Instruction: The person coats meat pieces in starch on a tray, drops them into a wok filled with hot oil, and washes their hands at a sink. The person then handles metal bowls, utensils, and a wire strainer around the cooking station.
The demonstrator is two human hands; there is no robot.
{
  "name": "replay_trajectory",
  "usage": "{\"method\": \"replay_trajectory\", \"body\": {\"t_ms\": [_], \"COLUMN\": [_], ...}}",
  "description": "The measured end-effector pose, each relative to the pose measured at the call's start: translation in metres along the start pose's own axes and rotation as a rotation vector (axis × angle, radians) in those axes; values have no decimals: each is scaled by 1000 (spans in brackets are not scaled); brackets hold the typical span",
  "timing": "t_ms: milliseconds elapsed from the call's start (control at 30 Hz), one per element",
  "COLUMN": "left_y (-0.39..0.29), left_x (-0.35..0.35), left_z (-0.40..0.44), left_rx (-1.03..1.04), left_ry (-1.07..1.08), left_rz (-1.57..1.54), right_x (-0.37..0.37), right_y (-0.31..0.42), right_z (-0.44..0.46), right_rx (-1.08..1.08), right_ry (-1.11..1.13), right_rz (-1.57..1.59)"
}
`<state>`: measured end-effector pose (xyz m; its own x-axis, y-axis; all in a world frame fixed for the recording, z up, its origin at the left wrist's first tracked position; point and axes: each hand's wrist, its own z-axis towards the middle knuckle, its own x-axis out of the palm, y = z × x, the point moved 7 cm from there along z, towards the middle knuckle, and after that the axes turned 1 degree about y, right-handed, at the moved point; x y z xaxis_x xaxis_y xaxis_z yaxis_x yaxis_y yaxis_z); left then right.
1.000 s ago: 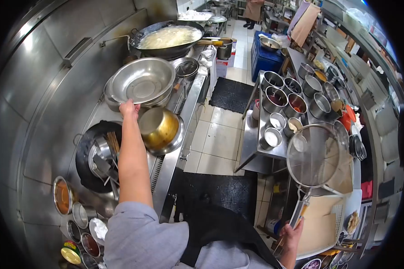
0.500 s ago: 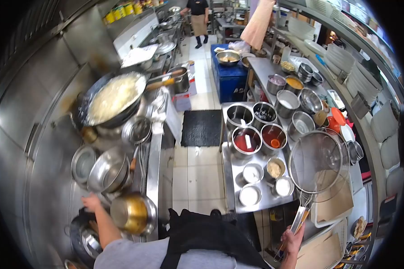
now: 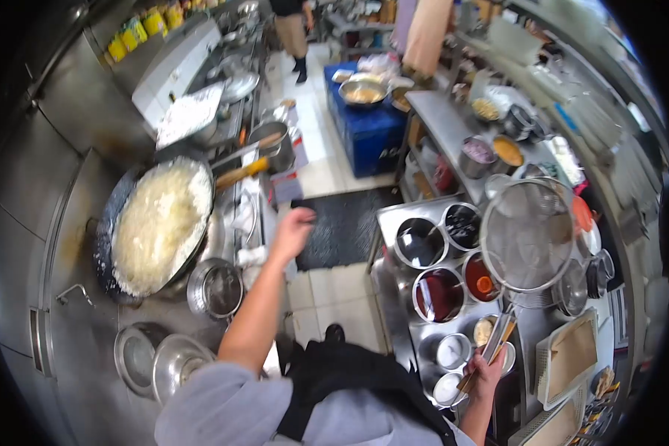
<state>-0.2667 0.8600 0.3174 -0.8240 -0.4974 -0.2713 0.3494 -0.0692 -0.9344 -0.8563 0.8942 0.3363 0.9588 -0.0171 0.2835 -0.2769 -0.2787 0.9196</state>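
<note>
My right hand [image 3: 485, 375] is closed round the handles of a large round mesh strainer [image 3: 528, 234]. Its wire bowl hangs over the pots on the right-hand counter, and a second strainer seems to lie against it. My left hand [image 3: 293, 232] is raised over the aisle, fingers loosely bent and apart, with nothing visible in it. Left of that hand, a big black wok [image 3: 111, 245] holds a pale, foamy, bubbling mass [image 3: 163, 223]. A wooden-handled tool [image 3: 241, 173] rests across the wok's right rim, near my left hand.
Steel pots of dark and red liquid [image 3: 437, 295] stand on the right counter [image 3: 394, 297]. Steel bowls [image 3: 172, 368] and a small pot [image 3: 215, 288] sit at left. Paper-lined baskets [image 3: 569, 360] lie at lower right. A blue bin [image 3: 360, 137] and another person [image 3: 291, 33] are farther back.
My left hand has moved from the wall-side pans at lower left up and right over the aisle. The strainer stays in my right hand. The view has turned and shifted.
</note>
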Motion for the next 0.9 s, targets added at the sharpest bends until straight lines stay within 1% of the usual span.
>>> {"method": "replay_trajectory", "body": {"t_ms": [33,100,133,200,267,300,333,367,400,433,500,533,567,633,667,733,767,800,867,900], "left_y": [24,66,87,154,203,226,264,296,385,391,332,316,309,308,317,335,349,354,466,480], "left_x": [37,99,120,152,152,141,126,111,103,80,22,-6,-30,-57,-69,-89,-93,-99,-117,-113], "left_z": [17,33,41,48,58,63,67,74,67,62,109,127,135,173,186,210,217,224,205,202], "left_rx": [-37,-97,-101,-160,-169,-231,-214,-178,22,223,-458,-779,-1059,-983,-983,-1003,-1074,-1146,-1270,-1273], "left_ry": [124,400,552,738,833,823,851,949,1199,1495,1082,799,497,456,439,522,574,630,775,1036], "left_rz": [-13,208,328,356,393,441,534,759,1059,1338,1139,959,740,745,734,980,1032,1085,1196,1099], "right_x": [10,30,41,41,51,64,77,86,98,110,151,172,189,232,247,300,319,341,376,401], "right_y": [-5,-8,-4,-14,-17,-15,-13,-13,-14,-11,2,7,8,15,9,14,10,6,-10,-11], "right_z": [2,4,5,7,25,33,43,60,83,109,161,189,215,264,289,328,348,367,408,426], "right_rx": [-8,-26,-54,-31,-34,-53,-66,-73,-44,-20,11,17,48,131,160,221,241,245,256,249], "right_ry": [-55,-101,-125,-152,-171,-163,-153,-186,-148,-109,-25,36,88,159,225,293,314,335,347,358], "right_rz": [10,-23,-45,-52,-45,-41,-44,-19,-21,-25,-20,-1,-1,-27,-22,-3,-4,1,-84,-99]}}
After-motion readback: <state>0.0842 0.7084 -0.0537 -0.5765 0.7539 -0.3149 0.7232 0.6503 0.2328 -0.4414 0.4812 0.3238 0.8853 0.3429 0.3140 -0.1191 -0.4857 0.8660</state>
